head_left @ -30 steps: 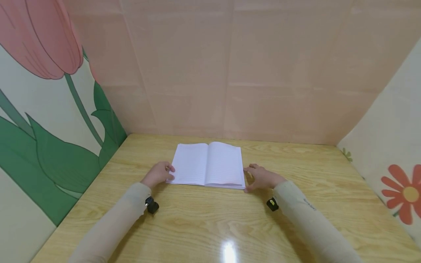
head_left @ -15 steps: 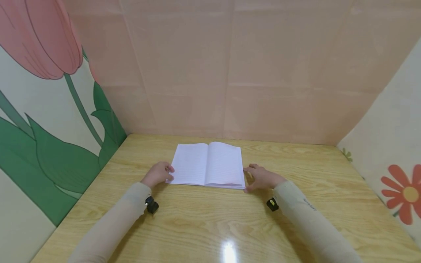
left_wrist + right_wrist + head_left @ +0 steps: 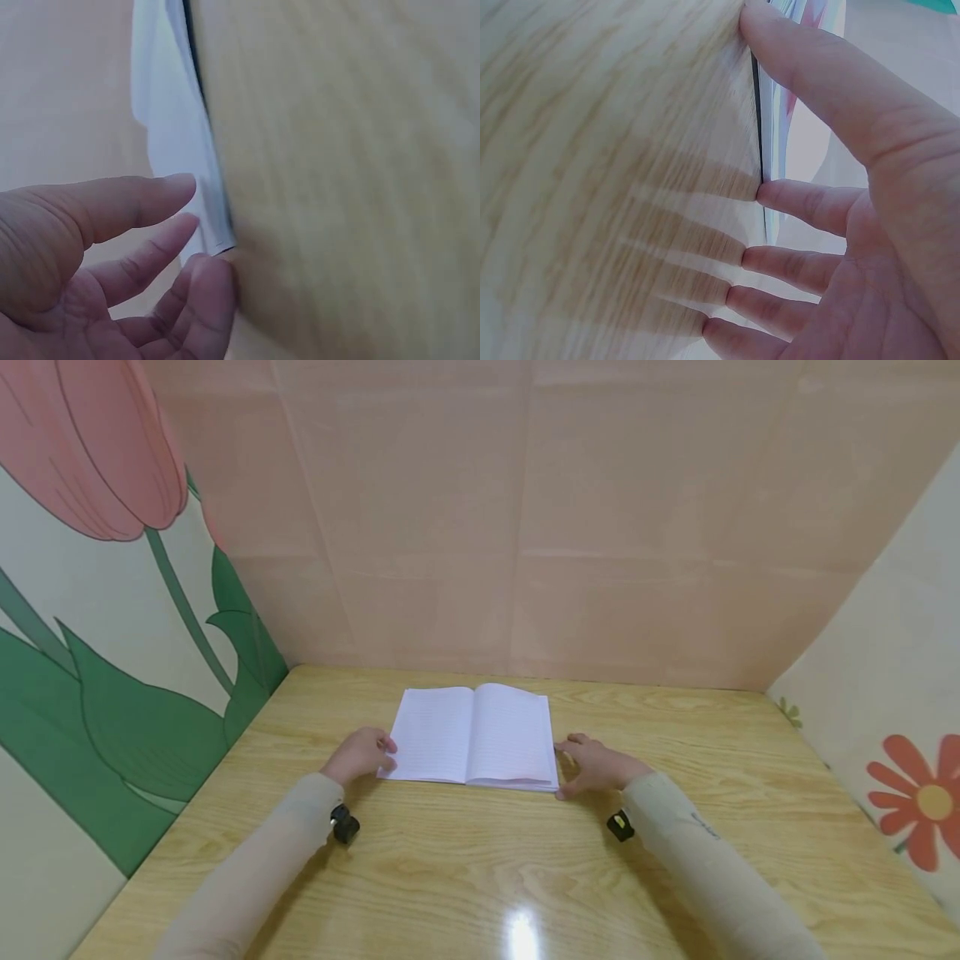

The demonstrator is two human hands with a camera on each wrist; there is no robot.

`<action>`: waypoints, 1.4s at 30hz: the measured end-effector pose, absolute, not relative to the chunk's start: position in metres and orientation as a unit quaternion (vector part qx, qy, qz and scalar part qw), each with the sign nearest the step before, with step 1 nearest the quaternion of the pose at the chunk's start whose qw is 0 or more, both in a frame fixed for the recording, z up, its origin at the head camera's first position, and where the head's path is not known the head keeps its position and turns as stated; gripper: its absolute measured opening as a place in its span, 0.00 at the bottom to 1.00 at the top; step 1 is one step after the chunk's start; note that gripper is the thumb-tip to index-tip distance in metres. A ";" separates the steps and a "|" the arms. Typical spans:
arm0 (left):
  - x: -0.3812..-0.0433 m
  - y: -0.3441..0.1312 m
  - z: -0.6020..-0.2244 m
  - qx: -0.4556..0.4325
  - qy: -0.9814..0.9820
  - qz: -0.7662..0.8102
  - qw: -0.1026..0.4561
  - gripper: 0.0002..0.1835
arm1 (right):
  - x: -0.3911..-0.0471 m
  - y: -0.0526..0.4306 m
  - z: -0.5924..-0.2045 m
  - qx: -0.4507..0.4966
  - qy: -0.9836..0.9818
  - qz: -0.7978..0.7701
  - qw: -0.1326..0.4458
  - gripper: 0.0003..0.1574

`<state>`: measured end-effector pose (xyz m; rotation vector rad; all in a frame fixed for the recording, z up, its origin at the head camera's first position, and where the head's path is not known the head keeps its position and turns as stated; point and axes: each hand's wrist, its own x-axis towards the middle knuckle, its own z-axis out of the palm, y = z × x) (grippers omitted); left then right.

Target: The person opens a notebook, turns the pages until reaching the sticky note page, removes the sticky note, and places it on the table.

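Observation:
An open notebook (image 3: 431,735) with faintly lined white pages lies flat on the wooden table, its right-hand page (image 3: 512,735) bowing up near the spine. At its left edge, near the front corner, is my left hand (image 3: 358,755), thumb and forefinger apart and overlapping the page margin. In the left wrist view the other fingers (image 3: 214,300) bend loosely by the notebook's corner. My right hand (image 3: 597,767) stands at the right edge, thumb at the near corner. The right wrist view shows its fingers (image 3: 810,201) spread and fairly straight, fingertips along the dark lower edge of the notebook.
The wooden table (image 3: 480,868) runs back to a pink-beige wall (image 3: 517,527). Side panels stand on both sides, with a painted tulip (image 3: 97,443) at left and a red flower (image 3: 933,802) at right. Small black devices (image 3: 346,824) sit at both wrists.

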<state>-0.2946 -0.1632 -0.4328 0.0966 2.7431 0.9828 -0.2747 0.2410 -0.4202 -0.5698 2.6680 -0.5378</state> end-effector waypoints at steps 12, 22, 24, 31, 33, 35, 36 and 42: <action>-0.293 -0.133 -0.380 0.078 0.911 0.400 0.055 0.13 | -0.273 0.239 -0.419 -0.197 0.943 -0.194 0.186 0.57; -0.280 -0.067 -0.361 0.191 0.835 0.512 0.060 0.11 | -0.274 0.240 -0.419 -0.192 0.945 -0.189 0.187 0.57; -0.279 -0.053 -0.362 0.211 0.831 0.510 0.068 0.10 | -0.274 0.240 -0.419 -0.191 0.945 -0.189 0.187 0.57; -0.275 -0.014 -0.376 0.257 0.843 0.462 0.098 0.08 | -0.275 0.239 -0.420 -0.190 0.949 -0.180 0.177 0.56; -0.273 -0.006 -0.381 0.264 0.844 0.453 0.114 0.08 | -0.275 0.240 -0.420 -0.190 0.950 -0.176 0.175 0.56; -0.272 0.000 -0.386 0.271 0.844 0.444 0.127 0.08 | -0.275 0.240 -0.420 -0.191 0.950 -0.175 0.174 0.56; -0.271 0.003 -0.387 0.275 0.844 0.441 0.133 0.09 | -0.275 0.240 -0.420 -0.190 0.950 -0.175 0.174 0.56; -0.273 0.012 -0.399 0.281 0.846 0.425 0.160 0.10 | -0.276 0.240 -0.422 -0.190 0.951 -0.173 0.174 0.56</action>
